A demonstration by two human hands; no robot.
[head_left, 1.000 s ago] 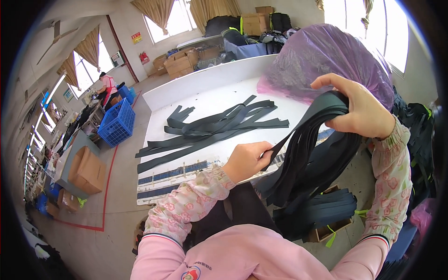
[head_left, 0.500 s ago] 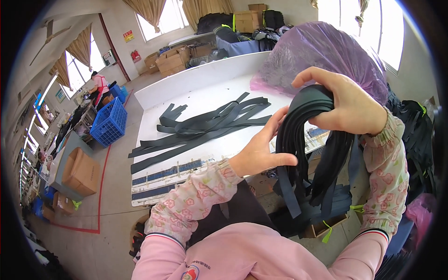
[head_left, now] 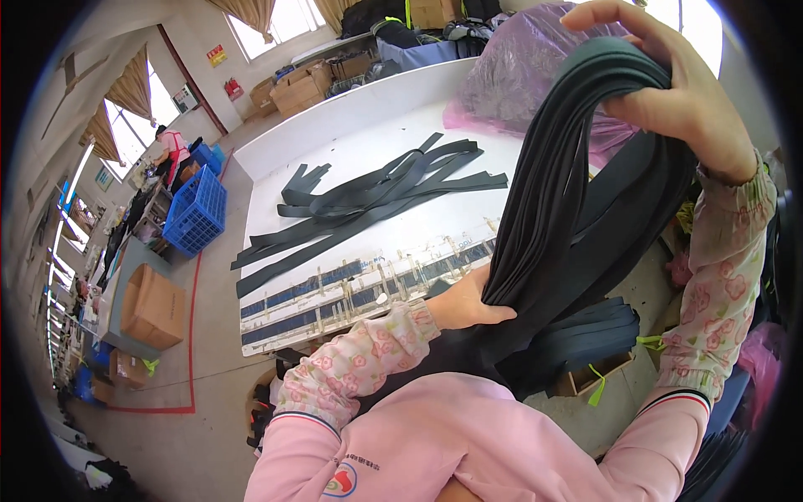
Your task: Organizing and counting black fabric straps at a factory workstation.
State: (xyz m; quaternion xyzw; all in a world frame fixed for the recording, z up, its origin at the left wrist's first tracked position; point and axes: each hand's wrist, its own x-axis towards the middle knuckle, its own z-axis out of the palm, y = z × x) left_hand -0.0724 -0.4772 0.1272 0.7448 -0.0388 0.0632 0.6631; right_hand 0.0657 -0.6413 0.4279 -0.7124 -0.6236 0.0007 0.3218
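Two hands on one thick bundle of black straps [head_left: 569, 209], held up just beside the near right corner of the white table [head_left: 368, 125]. Right hand [head_left: 686, 100] raised high, fingers curled over the top of the bundle where the straps fold across the palm, clenched on it. Left hand [head_left: 464, 305] lower down, just off the table's near edge, pressed against the hanging part of the bundle, fingers hidden behind the straps, so cannot tell for certain whether closed round them. Both forearms in pink floral sleeves.

Spread across the middle of the table, a loose fan of flat black strips [head_left: 368, 201]. Along the table's near edge, a row of dark blue pieces [head_left: 335, 289]. On the table's far right corner, a purple plastic bag [head_left: 527, 67]. Below the bundle and right of the table, a stack of more black straps [head_left: 594, 330] over a wooden box. Left of the table, on the floor, a blue plastic crate [head_left: 194, 213] and, nearer, a brown cardboard box [head_left: 152, 305].
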